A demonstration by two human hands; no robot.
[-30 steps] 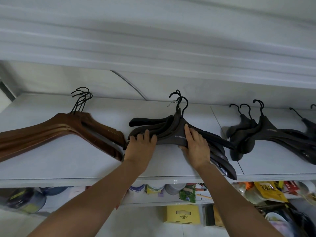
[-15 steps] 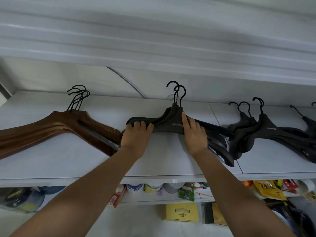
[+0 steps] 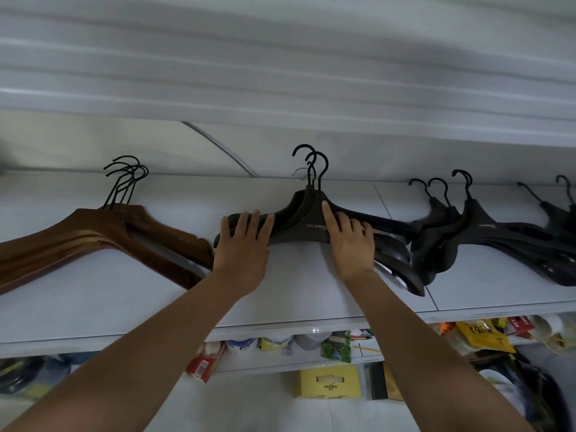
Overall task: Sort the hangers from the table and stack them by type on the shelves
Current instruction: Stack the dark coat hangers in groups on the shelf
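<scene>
**On the shelf (image 3: 296, 291): two flat hands on the dark hangers (image 3: 307, 222)**

Midway along the shelf the dark hangers lie stacked, hooks toward its back edge. The left hand (image 3: 241, 247) lies open on their left arm. The right hand (image 3: 352, 241) rests open beside pale lettering too blurred to read. Brown wooden hangers (image 3: 103, 238) lie toward the left end, black hangers (image 3: 486, 235) toward the right.
</scene>
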